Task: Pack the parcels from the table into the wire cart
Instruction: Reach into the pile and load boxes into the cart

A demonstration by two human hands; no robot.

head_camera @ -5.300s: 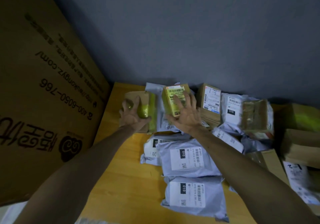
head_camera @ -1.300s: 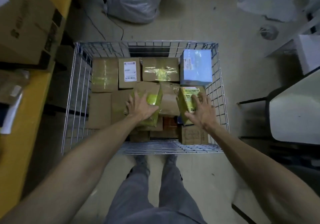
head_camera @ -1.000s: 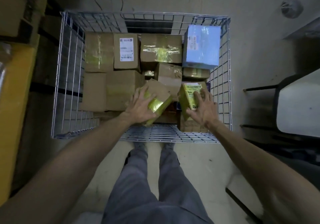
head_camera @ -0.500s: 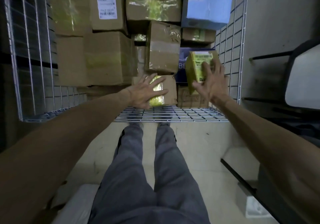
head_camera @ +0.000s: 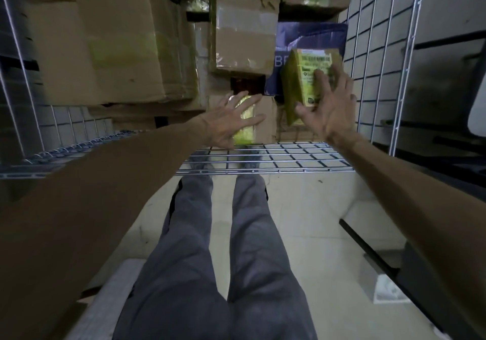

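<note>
A person's left hand (head_camera: pixel 228 121) lies flat, fingers spread, on a brown cardboard parcel striped with yellow tape (head_camera: pixel 264 124) at the near edge of the silver wire cart (head_camera: pixel 263 158). The right hand (head_camera: pixel 334 108) grips a small yellow-wrapped labelled parcel (head_camera: pixel 302 76) near the cart's right wall, apparently above the packed cartons.

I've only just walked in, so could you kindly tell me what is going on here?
A person is packing parcels into a wire cart that holds many cardboard boxes. The left hand lies flat on a brown parcel with yellow tape by the cart's near wall. The right hand grips a yellow labelled parcel, tilted, not yet set down.
</note>
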